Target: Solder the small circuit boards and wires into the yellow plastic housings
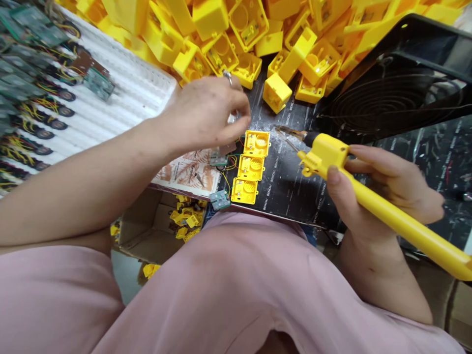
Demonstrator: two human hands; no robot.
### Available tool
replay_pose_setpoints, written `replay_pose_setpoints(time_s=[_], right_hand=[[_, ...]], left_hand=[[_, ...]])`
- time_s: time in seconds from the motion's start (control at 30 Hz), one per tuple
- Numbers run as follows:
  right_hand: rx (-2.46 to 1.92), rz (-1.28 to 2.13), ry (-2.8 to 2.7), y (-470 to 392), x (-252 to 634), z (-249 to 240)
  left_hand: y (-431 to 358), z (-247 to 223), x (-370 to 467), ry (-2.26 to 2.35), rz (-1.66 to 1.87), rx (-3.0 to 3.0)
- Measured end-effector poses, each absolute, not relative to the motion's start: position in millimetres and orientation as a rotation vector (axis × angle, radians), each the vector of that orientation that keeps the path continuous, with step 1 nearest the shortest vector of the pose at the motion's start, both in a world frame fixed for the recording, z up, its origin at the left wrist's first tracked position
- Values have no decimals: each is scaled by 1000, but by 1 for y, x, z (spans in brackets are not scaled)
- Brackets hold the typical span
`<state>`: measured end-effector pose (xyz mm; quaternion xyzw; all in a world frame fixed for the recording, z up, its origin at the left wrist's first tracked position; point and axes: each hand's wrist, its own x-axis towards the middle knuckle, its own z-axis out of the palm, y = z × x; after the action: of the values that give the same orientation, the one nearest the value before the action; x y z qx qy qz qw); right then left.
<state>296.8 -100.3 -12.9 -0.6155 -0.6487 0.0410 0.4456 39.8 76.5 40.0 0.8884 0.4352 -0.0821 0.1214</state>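
Observation:
My right hand is wrapped round a yellow soldering gun, its dark tip pointing left over the black mat. Above and left of the small yellow housings, my left hand has its thumb and fingers curled together; whatever lies between them is too hidden to name. Three open housings stand in a column: an upper one, a middle one and a lower one. Thin wires run from them to small green circuit boards, one of them at the mat's front edge.
A heap of yellow housings fills the back. On the left, a white ribbed tray holds many wired circuit boards. A black fan stands at the right. Below the bench edge, a cardboard box contains yellow parts.

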Motion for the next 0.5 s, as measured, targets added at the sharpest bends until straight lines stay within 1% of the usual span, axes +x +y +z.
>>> replay_pose_setpoints(time_s=[0.03,0.1,0.17,0.23,0.33,0.5], right_hand=[[-1500,34,-1585,-102,299,-12],[-1506,-24,-1507,-106,303,-13],[-1485,-80,-1423,-107,306,-16],[-1452,-133,-1381,-108,308,-20],[-1442,-134,-1394,-109,309,-24],[-1312,-196,-1438,-107,316,-32]], left_hand=[[76,41,39,1224,-155,2622],[70,34,38,961,-48,2695],[59,20,41,615,-139,2765],[43,7,44,441,-341,2825],[19,9,32,487,-638,2858],[-2,49,-29,458,-732,2690]])
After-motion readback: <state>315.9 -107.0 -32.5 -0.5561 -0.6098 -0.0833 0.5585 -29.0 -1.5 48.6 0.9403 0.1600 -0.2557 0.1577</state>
